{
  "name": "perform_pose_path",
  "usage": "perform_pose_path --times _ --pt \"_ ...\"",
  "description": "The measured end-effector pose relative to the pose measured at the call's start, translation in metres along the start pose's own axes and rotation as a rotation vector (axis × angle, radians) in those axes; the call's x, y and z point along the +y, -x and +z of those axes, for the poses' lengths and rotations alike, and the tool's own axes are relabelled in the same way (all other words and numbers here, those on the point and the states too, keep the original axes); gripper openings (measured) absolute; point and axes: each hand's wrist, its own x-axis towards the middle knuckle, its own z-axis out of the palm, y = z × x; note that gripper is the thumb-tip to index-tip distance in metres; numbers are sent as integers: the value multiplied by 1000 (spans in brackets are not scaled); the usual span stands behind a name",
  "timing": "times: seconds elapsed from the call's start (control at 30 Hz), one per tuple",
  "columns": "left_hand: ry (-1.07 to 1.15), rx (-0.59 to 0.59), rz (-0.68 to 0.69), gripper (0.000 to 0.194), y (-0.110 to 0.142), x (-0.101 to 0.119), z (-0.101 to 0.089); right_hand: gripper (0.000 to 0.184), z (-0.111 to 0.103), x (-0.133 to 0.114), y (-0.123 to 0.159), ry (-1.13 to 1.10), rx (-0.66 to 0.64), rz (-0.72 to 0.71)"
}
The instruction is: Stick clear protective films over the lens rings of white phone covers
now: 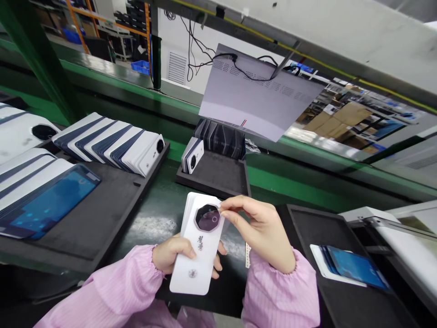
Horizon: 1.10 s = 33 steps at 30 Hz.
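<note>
Centrally, two hands (175,253) (256,223), one panel stack (198,266)

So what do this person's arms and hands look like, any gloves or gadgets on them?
Both the left sleeve and right sleeve are loose and pink with fine stripes, ending in gathered cuffs at the wrists. The left hand and right hand are bare: no gloves, cables or markings show.

white wall (175,38), orange rack (148,43), green post (39,57)
</note>
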Motion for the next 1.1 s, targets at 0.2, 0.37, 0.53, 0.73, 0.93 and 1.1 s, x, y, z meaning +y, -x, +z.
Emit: perform_pose_path --times 0.2,0.37,0.53,0.73,0.93,1.1 --pt "-12 -6 18 58 0 -1 -1 13 4 1 -2 3 -20 -24" --pt "-23 -29 22 58 0 -2 -2 14 7 2 -4 31 -22 -35" --pt "-12 -16 25 57 -1 -2 -6 15 11 2 -4 114 -38 -40" --pt "-46 3 -21 55 -2 1 -6 54 18 13 -10 176 -180 59" --pt "7 -58 -117 59 3 11 -8 29 -16 50 -10 -162 205 229" --pt "62 -2 34 57 35 17 -16 33 -24 81 19 -318 476 326"
